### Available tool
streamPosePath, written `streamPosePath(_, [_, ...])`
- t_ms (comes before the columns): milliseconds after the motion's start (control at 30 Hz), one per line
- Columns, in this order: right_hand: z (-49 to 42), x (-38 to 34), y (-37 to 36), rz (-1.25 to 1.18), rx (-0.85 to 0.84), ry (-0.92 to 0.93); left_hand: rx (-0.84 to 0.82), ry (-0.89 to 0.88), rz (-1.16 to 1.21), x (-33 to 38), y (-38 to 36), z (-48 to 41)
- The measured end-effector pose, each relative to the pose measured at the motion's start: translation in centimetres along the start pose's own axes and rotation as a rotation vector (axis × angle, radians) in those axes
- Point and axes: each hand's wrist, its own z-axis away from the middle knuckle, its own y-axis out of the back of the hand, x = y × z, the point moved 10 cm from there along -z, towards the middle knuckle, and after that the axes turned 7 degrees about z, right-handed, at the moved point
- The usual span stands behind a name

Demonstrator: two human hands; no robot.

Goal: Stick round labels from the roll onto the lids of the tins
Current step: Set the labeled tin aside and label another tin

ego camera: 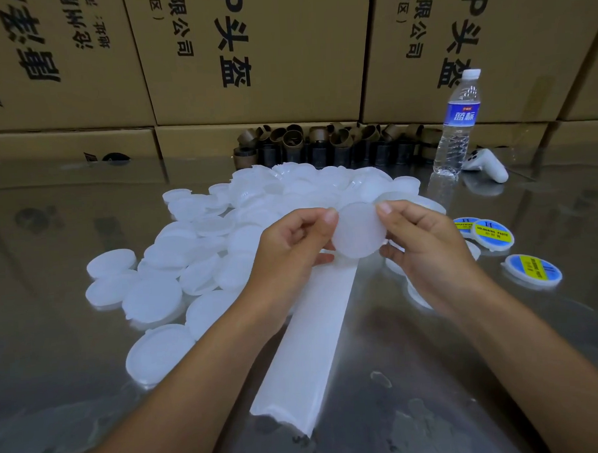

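Glossy, reflective metal for the desk (433, 357); frosted matt plastic for the lids (163, 294); smooth paper strip (306, 346); matt cardboard cartons (300, 55).

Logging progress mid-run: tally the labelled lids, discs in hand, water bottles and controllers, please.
Labelled lids: 3
White disc pinched between left hand and right hand: 1
Water bottle: 1
White controller: 1
Total: 6

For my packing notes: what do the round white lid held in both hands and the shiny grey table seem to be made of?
The round white lid: probably plastic, matte, slightly translucent. The shiny grey table: likely polished steel; it mirrors the cardboard boxes.
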Motion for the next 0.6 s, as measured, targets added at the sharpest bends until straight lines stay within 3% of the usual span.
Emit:
streamPosePath(367, [0.0,0.7,-0.8,-0.012,-0.054,0.006,0.053,0.031,0.166,-0.5,0.9,-0.3])
streamPosePath(600, [0.1,1.2,-1.6,0.008,-0.105,-0.008,-0.054,0.052,0.128,-0.6,-0.4,-0.1])
